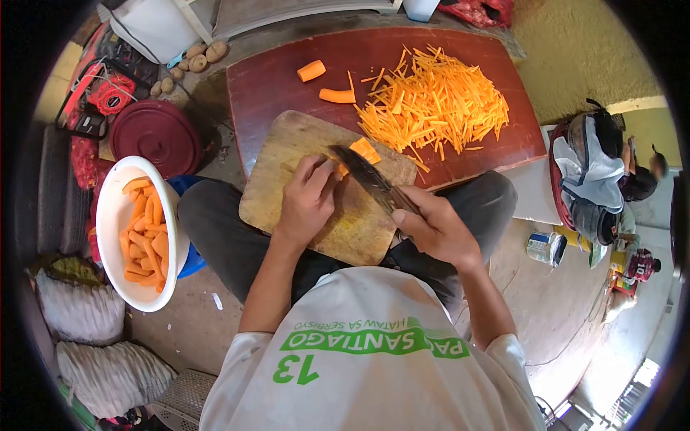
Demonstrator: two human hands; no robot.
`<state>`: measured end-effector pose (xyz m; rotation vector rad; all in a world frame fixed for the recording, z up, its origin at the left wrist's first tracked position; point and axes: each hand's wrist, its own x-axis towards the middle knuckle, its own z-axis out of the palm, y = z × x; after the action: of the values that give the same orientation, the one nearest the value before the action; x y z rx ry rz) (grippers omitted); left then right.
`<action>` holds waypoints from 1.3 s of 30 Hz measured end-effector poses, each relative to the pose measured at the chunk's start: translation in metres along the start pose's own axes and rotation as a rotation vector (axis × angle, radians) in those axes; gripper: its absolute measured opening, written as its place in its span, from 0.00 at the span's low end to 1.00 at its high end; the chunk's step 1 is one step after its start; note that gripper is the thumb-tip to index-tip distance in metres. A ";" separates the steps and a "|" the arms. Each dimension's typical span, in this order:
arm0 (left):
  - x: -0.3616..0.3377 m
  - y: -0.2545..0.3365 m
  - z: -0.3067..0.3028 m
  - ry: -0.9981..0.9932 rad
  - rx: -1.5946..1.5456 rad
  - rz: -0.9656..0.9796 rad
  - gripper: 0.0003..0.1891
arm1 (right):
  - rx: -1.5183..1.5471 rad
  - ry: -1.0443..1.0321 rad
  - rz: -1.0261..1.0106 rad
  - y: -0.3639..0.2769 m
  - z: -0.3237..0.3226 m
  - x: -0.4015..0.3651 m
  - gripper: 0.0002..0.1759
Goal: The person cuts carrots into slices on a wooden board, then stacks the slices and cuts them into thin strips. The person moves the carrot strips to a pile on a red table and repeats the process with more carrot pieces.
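Observation:
My right hand (438, 226) is wrapped round the handle of a kitchen knife (370, 178), whose dark blade slants up to the left across a worn wooden cutting board (277, 176). With bent fingers, my left hand (309, 197) holds a piece of carrot (342, 172) down on the board, mostly hidden under the fingertips and beside the blade. Cut carrot slices (366, 150) lie just past the knife. Beyond the board, a large heap of carrot sticks (435, 108) covers part of the red tabletop (269, 79). Two peeled carrot chunks (311, 70) (336, 95) rest left of the heap.
On my left stands a white basin (108, 244) with several peeled carrots (147, 237). Behind it are a dark red lid (154, 138) and several potatoes (198, 61). Filled sacks (75, 305) lie at lower left. A can (545, 248) stands on the floor at right.

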<state>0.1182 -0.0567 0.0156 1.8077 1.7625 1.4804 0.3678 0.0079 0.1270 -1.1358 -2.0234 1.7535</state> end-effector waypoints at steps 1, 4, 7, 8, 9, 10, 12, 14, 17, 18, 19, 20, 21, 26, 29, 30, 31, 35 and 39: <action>0.000 -0.002 0.003 -0.015 -0.023 -0.030 0.18 | 0.013 0.031 0.008 0.003 -0.002 -0.005 0.18; 0.005 0.000 0.003 -0.095 0.095 -0.026 0.19 | 0.061 0.103 0.029 0.019 -0.003 -0.021 0.19; 0.009 -0.001 0.004 -0.117 0.181 -0.009 0.21 | 0.125 0.162 -0.008 0.038 0.007 -0.039 0.21; 0.010 -0.001 0.005 -0.115 0.186 -0.006 0.21 | 0.096 0.166 -0.021 0.041 0.010 -0.045 0.21; 0.010 0.000 0.005 -0.122 0.139 -0.049 0.21 | 0.068 0.172 -0.032 0.044 0.012 -0.051 0.21; 0.011 0.000 0.005 -0.130 0.091 -0.090 0.22 | 0.034 0.186 -0.069 0.046 0.012 -0.053 0.22; 0.013 0.004 0.004 -0.131 0.062 -0.129 0.22 | -0.037 0.216 -0.141 0.049 0.012 -0.056 0.23; 0.007 0.012 0.001 -0.113 0.100 -0.123 0.23 | -0.116 0.253 -0.184 0.053 0.009 -0.055 0.23; -0.004 0.017 -0.008 -0.149 0.166 -0.164 0.24 | -0.154 0.212 0.067 0.031 -0.007 -0.058 0.23; -0.009 0.019 -0.011 -0.179 0.164 -0.191 0.24 | -0.103 0.222 0.079 0.031 -0.008 -0.055 0.23; -0.014 0.020 -0.013 -0.208 0.162 -0.218 0.24 | -0.052 0.232 0.090 0.030 -0.008 -0.051 0.22; -0.016 0.020 -0.014 -0.235 0.160 -0.246 0.25 | -0.004 0.242 0.101 0.029 -0.009 -0.048 0.21; -0.013 0.023 -0.014 -0.229 0.197 -0.193 0.25 | 0.040 0.234 0.082 0.036 -0.007 -0.045 0.20; 0.014 0.026 -0.008 -0.170 0.347 -0.001 0.25 | 0.272 0.210 0.138 0.038 0.004 -0.035 0.10; 0.028 0.012 0.002 -0.219 0.324 -0.025 0.24 | 0.390 0.180 0.123 0.048 0.014 -0.021 0.12; 0.028 0.005 0.005 -0.208 0.300 -0.023 0.24 | 0.427 0.166 0.126 0.051 0.015 -0.015 0.14; 0.027 -0.002 0.006 -0.199 0.276 -0.021 0.23 | 0.464 0.139 0.123 0.051 0.017 -0.008 0.14; 0.021 0.001 -0.002 -0.081 0.275 -0.082 0.21 | 0.522 0.004 0.126 0.040 0.024 0.025 0.15; 0.014 -0.007 -0.024 -0.019 0.290 -0.233 0.19 | 0.483 -0.118 0.111 0.028 0.038 0.056 0.12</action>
<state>0.0931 -0.0540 0.0286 1.6577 2.1854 1.1654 0.3176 0.0179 0.0745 -1.0171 -1.4828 2.2451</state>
